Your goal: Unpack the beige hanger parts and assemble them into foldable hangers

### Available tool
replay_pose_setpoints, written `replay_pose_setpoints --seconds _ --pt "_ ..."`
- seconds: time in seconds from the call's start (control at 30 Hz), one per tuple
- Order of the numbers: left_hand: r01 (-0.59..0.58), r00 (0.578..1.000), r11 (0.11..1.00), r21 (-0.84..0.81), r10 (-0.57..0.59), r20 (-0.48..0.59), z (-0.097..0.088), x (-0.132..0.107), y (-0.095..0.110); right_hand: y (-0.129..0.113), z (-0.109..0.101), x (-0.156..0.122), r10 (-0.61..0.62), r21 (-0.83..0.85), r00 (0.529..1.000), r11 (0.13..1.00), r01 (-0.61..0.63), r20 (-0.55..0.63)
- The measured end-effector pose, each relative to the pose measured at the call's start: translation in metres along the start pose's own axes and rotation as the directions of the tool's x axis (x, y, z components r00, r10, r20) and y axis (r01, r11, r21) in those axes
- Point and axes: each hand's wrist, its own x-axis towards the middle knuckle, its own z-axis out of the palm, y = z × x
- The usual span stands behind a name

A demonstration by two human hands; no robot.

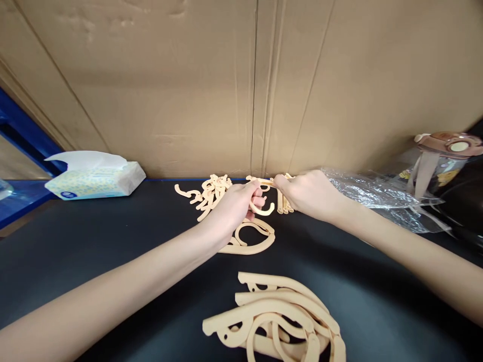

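Observation:
My left hand (234, 203) is closed around a beige plastic hanger hook (266, 211), whose curved end sticks out below the fingers. Thumb and fingertips of my right hand (311, 195) pinch a thin beige hanger piece right beside the left fingertips. The fingers hide how the two pieces meet. Beneath my left hand, a folded beige hanger (260, 246) lies on the table. Behind that hand is a loose pile of small hooks (213, 188). Several straight hanger arms (285, 201) lie partly hidden behind my right hand.
Several folded hangers (271, 306) overlap at the front of the black table (158, 291). A tissue pack (94, 178) stands at the back left. Clear plastic bags (370, 191) and a bottle with a brown lid (447, 146) are at the right. Cardboard (169, 90) walls off the back.

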Motion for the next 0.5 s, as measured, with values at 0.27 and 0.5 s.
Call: replay_pose_setpoints --seconds 0.27,0.5 --pt "-0.243 0.918 0.618 0.747 0.395 -0.028 -0.003 -0.004 -0.008 0.016 0.001 0.006 -0.002 0.392 0.995 0.919 -0.039 0.103" --pt "-0.109 0.969 0.623 0.774 0.241 -0.057 -0.059 0.028 0.013 0.047 0.006 0.008 0.426 0.909 0.883 0.256 -0.328 0.199"
